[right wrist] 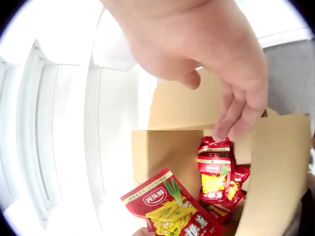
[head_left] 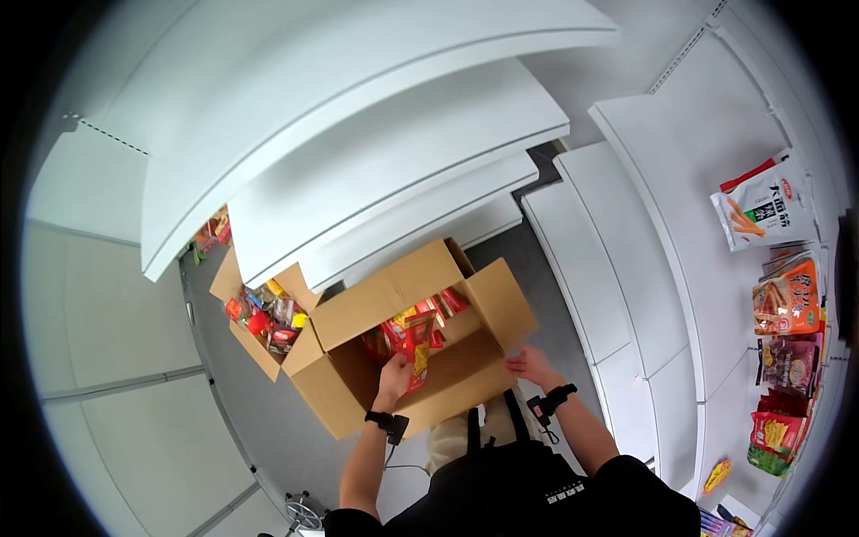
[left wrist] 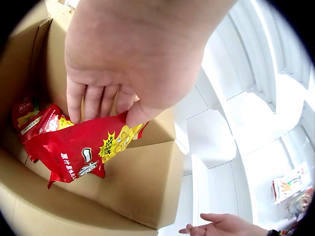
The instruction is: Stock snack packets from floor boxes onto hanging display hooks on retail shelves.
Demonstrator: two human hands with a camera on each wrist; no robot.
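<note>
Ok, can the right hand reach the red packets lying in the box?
Probably yes. The right hand hovers open at the box rim, flaps folded out, and the red packets lie uncovered below it; the left hand holds the lifted packet off to one side.

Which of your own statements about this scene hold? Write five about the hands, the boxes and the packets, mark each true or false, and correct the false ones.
1. The left hand pinches a red packet above the open cardboard box. True.
2. The right hand grips another packet. False: it holds nothing, and its fingers hang relaxed near the box's edge.
3. The cardboard box is empty. False: more red packets lie inside it.
4. A second box full of goods stands just past the first. True.
5. A white snack bag sits on the shelving to the person's right. True.
</note>
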